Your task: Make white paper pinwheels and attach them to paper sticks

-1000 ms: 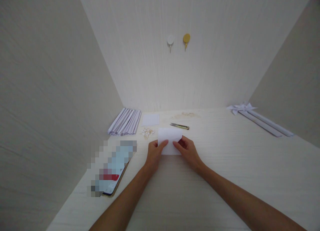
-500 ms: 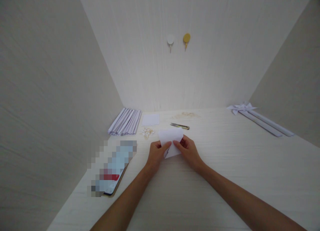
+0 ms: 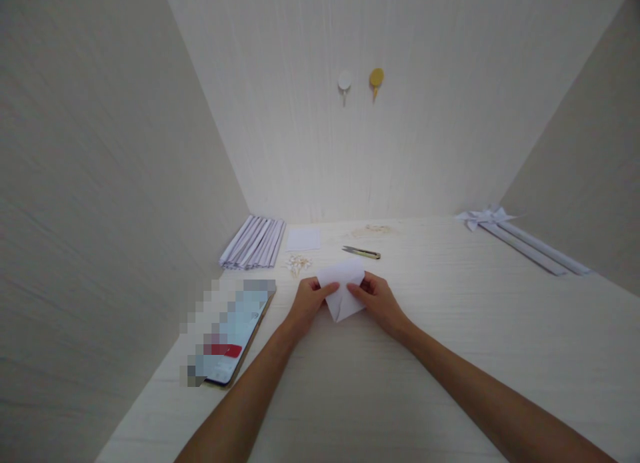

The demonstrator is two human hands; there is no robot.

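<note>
A small white sheet of paper [image 3: 344, 291] is held just above the pale table [image 3: 450, 356], tilted so one corner points toward me. My left hand [image 3: 309, 303] pinches its left edge with thumb and fingers closed. Pinching the right edge is my right hand [image 3: 379, 301], fingers curled. Both hands meet near the sheet's middle.
Behind the hands lie small snips [image 3: 361, 252], a white paper square [image 3: 303, 239], a heap of tiny pale bits [image 3: 297, 264] and a stack of folded paper strips [image 3: 253, 242]. A phone [image 3: 231, 339] lies left. Long paper rolls with a pinwheel [image 3: 520, 239] sit at right. Two wall hooks [image 3: 360, 81] hang above.
The sheet has turned from lying flat and square to a diamond-like tilt, its lower corner now pointing toward me. Both hands kept their pinch and shifted slightly.
</note>
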